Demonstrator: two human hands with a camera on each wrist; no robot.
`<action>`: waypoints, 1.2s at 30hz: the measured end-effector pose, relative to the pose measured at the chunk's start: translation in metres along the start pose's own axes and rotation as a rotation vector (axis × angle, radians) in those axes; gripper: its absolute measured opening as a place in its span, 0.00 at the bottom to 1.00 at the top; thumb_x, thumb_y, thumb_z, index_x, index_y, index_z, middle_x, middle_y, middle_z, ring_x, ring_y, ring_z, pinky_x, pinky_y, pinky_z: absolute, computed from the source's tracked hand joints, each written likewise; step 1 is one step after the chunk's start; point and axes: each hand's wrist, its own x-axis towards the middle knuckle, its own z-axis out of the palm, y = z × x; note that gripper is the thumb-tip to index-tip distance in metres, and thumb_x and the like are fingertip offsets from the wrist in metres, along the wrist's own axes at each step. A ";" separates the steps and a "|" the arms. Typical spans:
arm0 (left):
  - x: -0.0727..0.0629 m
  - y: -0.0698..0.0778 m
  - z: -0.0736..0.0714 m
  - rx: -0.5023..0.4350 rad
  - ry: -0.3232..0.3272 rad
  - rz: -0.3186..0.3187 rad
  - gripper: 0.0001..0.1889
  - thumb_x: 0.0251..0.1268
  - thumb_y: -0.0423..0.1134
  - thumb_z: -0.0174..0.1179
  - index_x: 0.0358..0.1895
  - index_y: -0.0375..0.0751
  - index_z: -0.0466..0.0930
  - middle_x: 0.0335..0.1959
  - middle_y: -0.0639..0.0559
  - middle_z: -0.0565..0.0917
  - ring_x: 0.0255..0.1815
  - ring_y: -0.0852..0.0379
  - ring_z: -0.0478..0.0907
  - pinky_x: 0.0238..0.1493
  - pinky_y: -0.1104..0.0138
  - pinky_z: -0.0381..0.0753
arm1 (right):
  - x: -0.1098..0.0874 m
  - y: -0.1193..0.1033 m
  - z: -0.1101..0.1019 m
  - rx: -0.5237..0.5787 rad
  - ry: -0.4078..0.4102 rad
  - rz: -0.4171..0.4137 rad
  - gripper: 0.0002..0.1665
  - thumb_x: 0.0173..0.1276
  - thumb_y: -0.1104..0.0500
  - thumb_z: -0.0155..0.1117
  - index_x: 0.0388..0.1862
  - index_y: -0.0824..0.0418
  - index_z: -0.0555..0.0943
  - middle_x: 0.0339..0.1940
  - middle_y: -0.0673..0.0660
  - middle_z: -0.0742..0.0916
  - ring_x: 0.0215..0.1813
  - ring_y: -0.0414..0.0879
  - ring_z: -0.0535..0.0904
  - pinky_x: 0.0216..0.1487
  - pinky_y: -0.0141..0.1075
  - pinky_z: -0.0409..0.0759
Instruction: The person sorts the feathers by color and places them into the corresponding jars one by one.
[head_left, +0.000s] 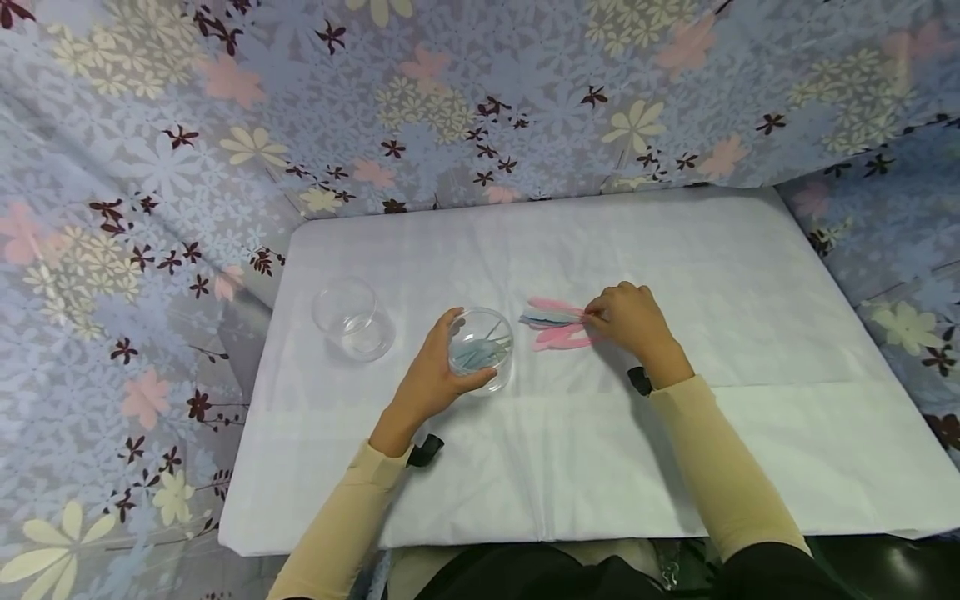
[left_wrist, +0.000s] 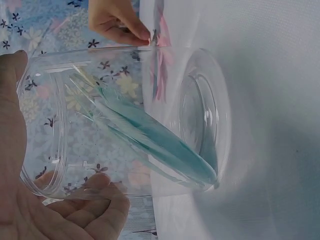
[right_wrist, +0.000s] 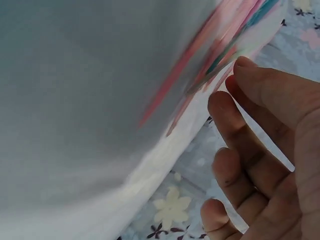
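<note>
My left hand (head_left: pixel 429 379) grips a clear plastic cup (head_left: pixel 504 377) round its side near the rim, thumb and fingers on opposite sides. Several pale teal feathers (left_wrist: pixel 145 132) lean inside it, quills toward the mouth. To the cup's right, pink feathers (head_left: pixel 561 337) and blue feathers (head_left: pixel 549 317) lie in a loose bunch on the white cloth. At the quill end of that bunch, my right hand (head_left: pixel 636 323) pinches a feather quill between thumb and index finger. In the right wrist view, the other fingers are loosely bent.
A second clear cup (head_left: pixel 343 310) stands to the left on the white-covered table (head_left: pixel 660 467). Floral curtains (head_left: pixel 450 100) hang behind the table and at both sides.
</note>
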 end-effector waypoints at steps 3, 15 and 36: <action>-0.004 -0.002 0.003 -0.002 -0.017 -0.015 0.55 0.51 0.64 0.73 0.79 0.57 0.49 0.74 0.49 0.64 0.69 0.45 0.69 0.66 0.46 0.72 | -0.002 -0.004 0.004 -0.013 -0.018 0.012 0.08 0.68 0.54 0.71 0.41 0.53 0.92 0.38 0.53 0.88 0.40 0.52 0.76 0.46 0.54 0.70; -0.006 -0.002 0.005 0.035 -0.002 0.002 0.54 0.53 0.62 0.73 0.79 0.55 0.49 0.74 0.48 0.65 0.70 0.42 0.69 0.66 0.46 0.71 | -0.008 -0.006 0.001 -0.021 -0.034 0.041 0.06 0.67 0.56 0.72 0.41 0.54 0.92 0.40 0.54 0.88 0.41 0.53 0.76 0.49 0.54 0.71; 0.000 0.001 0.000 0.036 0.003 0.020 0.55 0.53 0.62 0.73 0.79 0.54 0.48 0.74 0.46 0.64 0.70 0.44 0.68 0.67 0.47 0.71 | -0.001 -0.025 -0.051 -0.049 0.198 -0.060 0.07 0.63 0.60 0.75 0.40 0.56 0.91 0.39 0.55 0.91 0.39 0.54 0.77 0.45 0.53 0.71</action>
